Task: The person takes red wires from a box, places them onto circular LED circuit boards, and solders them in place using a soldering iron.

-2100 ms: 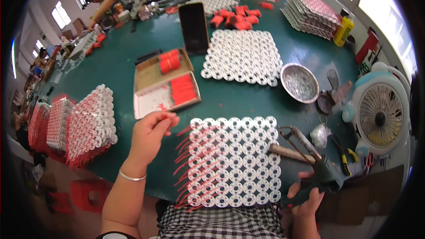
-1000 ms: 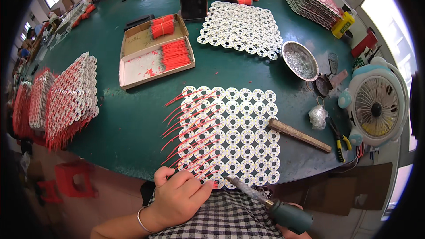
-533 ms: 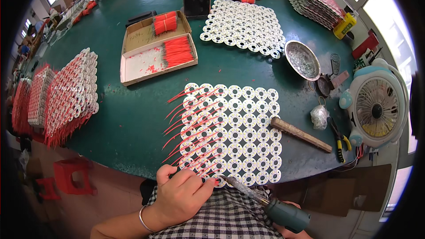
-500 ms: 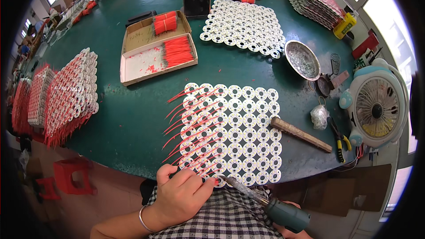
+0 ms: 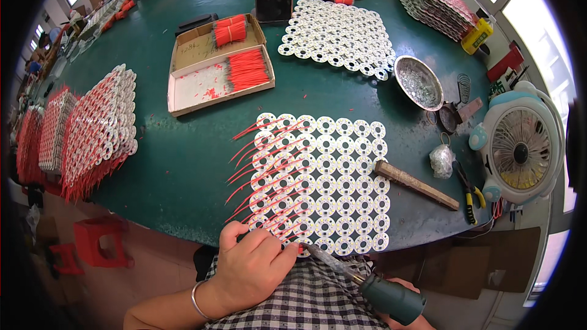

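Lying at the table's [image 5: 177, 177] near edge, a sheet of white discs [image 5: 326, 177] spreads just beyond the grip, with slanting red wires [image 5: 244, 132] across its left columns. The left hand [image 5: 254, 266] is closed at the sheet's nearest row, thumb and finger pinching a short red end [image 5: 301, 249]. The right hand [image 5: 405, 283] — mostly hidden behind the handle — grasps a green soldering iron [image 5: 391, 299], whose tip points at that red end; whether they touch, I cannot tell. Right of the pinch and farther out, a wooden stick [image 5: 419, 186] rests by the sheet's edge, then pliers [image 5: 471, 201] and a fan [image 5: 520, 153]. Well ahead of the grip stand a box [image 5: 183, 95] of red wire bundles [image 5: 247, 70], more disc sheets [image 5: 336, 36] and a metal bowl [image 5: 405, 99]. Far to the left, wired sheets [image 5: 104, 128] lean together.
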The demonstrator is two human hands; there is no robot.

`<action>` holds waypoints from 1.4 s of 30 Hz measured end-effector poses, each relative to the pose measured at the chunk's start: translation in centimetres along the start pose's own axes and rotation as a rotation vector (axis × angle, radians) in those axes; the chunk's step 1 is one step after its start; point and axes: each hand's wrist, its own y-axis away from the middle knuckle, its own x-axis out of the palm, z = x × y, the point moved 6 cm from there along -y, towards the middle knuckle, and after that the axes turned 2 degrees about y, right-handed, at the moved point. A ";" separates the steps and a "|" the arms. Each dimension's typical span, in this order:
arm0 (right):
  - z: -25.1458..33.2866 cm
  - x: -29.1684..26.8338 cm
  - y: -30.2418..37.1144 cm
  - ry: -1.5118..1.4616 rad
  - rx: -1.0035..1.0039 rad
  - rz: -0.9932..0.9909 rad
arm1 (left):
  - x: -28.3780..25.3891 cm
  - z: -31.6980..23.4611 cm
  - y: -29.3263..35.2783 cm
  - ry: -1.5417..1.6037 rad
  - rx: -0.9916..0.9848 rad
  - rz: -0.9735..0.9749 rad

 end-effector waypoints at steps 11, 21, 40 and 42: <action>-6.5 0.6 4.0 -0.151 0.041 -0.075 | -0.3 0.2 0.1 0.039 0.002 0.013; -6.4 1.3 4.9 -0.279 0.053 -0.077 | -0.6 -1.0 0.8 0.031 0.029 -0.119; -0.6 0.4 1.7 0.070 -0.047 -0.113 | 0.0 -1.0 0.7 0.049 0.023 -0.010; -0.8 0.4 1.7 0.071 -0.064 -0.098 | 0.0 -1.0 0.7 0.047 0.022 -0.006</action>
